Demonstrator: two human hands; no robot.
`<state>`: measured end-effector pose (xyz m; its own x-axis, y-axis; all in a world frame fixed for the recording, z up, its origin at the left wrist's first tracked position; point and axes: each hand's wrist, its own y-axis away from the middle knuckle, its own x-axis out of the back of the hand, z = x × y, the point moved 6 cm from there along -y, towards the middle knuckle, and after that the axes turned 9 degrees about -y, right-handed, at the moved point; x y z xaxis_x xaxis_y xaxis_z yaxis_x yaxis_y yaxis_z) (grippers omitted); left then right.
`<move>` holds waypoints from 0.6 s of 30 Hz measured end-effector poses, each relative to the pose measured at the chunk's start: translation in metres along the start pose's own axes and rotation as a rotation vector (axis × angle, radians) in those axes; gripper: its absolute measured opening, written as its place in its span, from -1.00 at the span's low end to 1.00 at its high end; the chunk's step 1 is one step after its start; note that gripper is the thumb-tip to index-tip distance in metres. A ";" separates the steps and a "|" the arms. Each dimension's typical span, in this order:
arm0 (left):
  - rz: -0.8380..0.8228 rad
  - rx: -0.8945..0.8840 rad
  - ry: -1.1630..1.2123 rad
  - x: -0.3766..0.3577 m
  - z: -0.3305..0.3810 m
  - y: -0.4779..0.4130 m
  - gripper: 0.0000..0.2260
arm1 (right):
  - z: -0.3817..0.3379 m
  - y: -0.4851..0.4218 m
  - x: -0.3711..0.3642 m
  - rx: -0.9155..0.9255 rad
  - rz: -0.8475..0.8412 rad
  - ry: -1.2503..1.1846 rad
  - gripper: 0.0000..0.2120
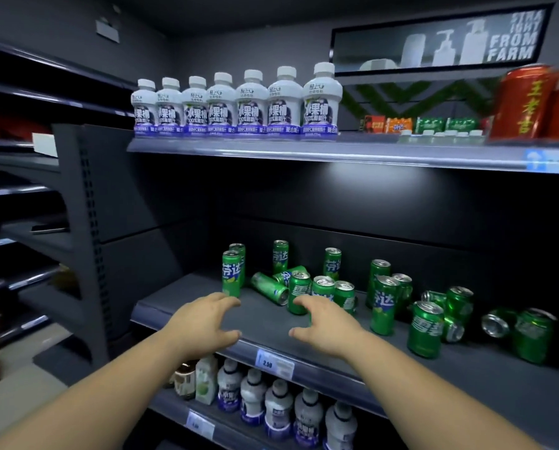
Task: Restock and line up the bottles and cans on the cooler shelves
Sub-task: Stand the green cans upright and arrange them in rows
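Several green cans stand scattered on the middle shelf; a few lie on their sides, such as one fallen can left of centre and another at the right. A tall green can stands just beyond my left hand, which hovers open over the shelf's front. My right hand is open too, its fingers next to a short green can. Neither hand holds anything.
White juice bottles stand in a neat row on the top shelf, with red cans at its right end. More white bottles fill the lower shelf. A price tag marks the middle shelf's edge. Dark racks stand at left.
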<state>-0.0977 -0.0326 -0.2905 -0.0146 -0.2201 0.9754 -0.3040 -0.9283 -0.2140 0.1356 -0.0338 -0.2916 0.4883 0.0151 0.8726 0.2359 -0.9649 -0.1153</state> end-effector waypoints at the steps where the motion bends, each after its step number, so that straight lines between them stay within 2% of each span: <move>1: -0.003 0.010 0.001 -0.002 -0.006 -0.008 -0.38 | -0.001 -0.012 0.000 0.014 0.005 -0.022 -0.34; 11: 0.034 0.156 0.106 -0.024 -0.079 -0.088 -0.40 | -0.015 -0.153 -0.010 0.081 0.010 -0.113 -0.35; 16: -0.031 0.158 0.187 -0.064 -0.117 -0.124 -0.23 | -0.018 -0.209 -0.039 0.032 -0.034 -0.202 -0.37; 18: -0.028 0.141 0.218 -0.074 -0.133 -0.147 -0.31 | -0.020 -0.233 -0.047 0.006 -0.023 -0.237 -0.39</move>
<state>-0.1788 0.1598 -0.3242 -0.2178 -0.1384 0.9661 -0.1713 -0.9691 -0.1774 0.0405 0.1849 -0.2965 0.6659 0.0987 0.7395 0.2539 -0.9620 -0.1002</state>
